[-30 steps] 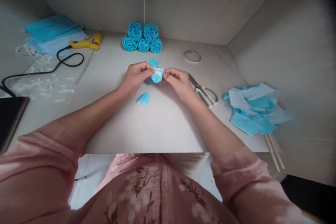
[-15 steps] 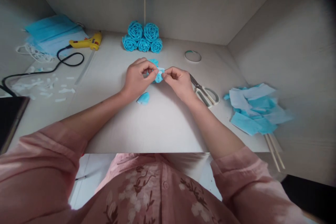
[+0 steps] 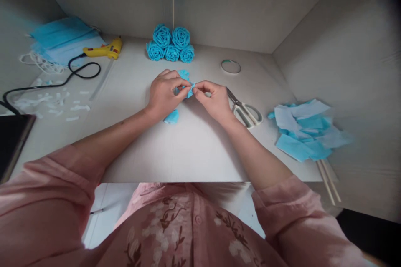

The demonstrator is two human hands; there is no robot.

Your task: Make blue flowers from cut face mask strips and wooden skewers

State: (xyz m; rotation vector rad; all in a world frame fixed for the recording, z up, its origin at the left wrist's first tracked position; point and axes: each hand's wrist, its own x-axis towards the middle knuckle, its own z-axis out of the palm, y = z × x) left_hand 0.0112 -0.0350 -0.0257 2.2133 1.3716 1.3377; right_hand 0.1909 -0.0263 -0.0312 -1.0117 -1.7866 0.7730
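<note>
Between my two hands is a small blue-and-white piece of fabric [image 3: 189,92], folded and partly hidden by fingers. My left hand [image 3: 167,94] pinches it from the left, thumb against forefinger. From the right, my right hand [image 3: 213,98] pinches its upper edge. Just behind my left hand lies a pleated blue piece [image 3: 184,74], half covered. A small folded blue petal-like piece [image 3: 171,117] rests on the table below my left wrist. Scissors [image 3: 247,112] with white handles lie beside my right hand.
Several rolled blue fabric roses [image 3: 171,53] are stacked at the back. At left are a yellow glue gun [image 3: 106,49], blue masks [image 3: 64,35] and white scraps [image 3: 53,102]. At right lie a tape ring [image 3: 231,66], blue-white fabric pieces [image 3: 305,127] and wooden sticks [image 3: 327,181].
The fabric's upper edge has been folded down and gathered between my fingertips, so less of its white side shows. My hands have stayed in nearly the same place.
</note>
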